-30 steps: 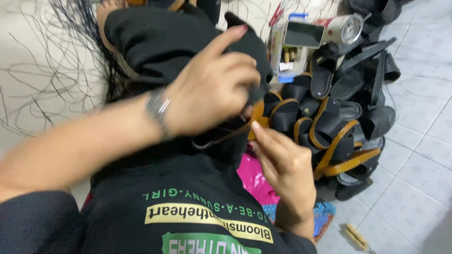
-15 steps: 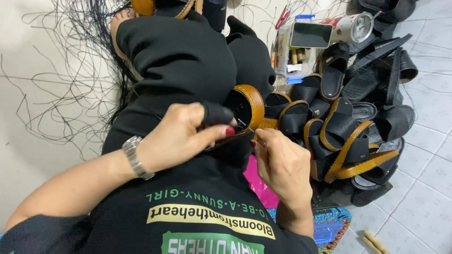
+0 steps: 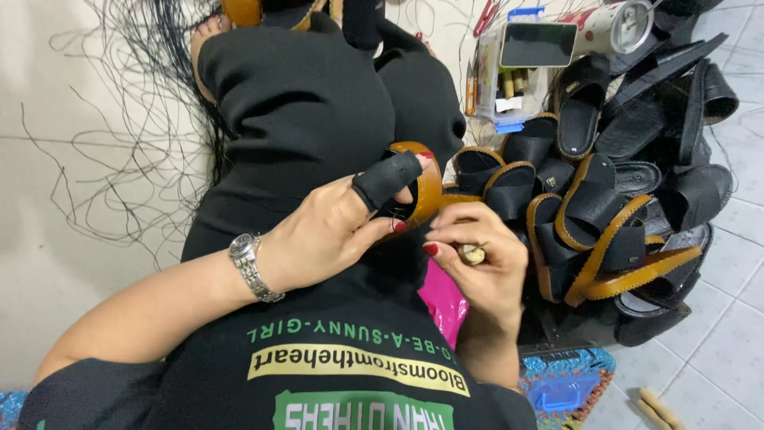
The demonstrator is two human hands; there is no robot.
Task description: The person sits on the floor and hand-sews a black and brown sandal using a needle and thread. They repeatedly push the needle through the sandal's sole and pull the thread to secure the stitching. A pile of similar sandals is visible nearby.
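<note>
A brown-edged sandal piece (image 3: 420, 187) is held in the lap, pinched by the left hand (image 3: 330, 239), whose forefinger is covered by a black finger guard (image 3: 387, 178); the fingers of that hand are closed on the piece's rim, just above the black trouser knee (image 3: 318, 111). The right hand (image 3: 477, 267) is held just beside it, its fingers drawn together around a small pale-handled tool (image 3: 473, 255), of which only the butt is seen; whether a needle or an awl tip projects from it cannot be told, since the working end is hidden behind the sandal piece and the fingers. A wristwatch (image 3: 251, 267) is worn on the left wrist. To the right, a heap of black and tan sandals (image 3: 613, 207) is piled on the tiled floor (image 3: 716, 334), with a clear plastic box (image 3: 513, 87) of small items behind it, and loose black thread (image 3: 119, 159) is strewn over the floor on the left. The risks, as judged from this, lie mostly in the closeness of the two hands: the unguarded thumb and middle fingers of the left hand could be pricked if the tool were pushed through blind, and the piece could be twisted out of the pinch if it were forced. Thread could also be snagged on the watch or tangled among the loose strands.
</note>
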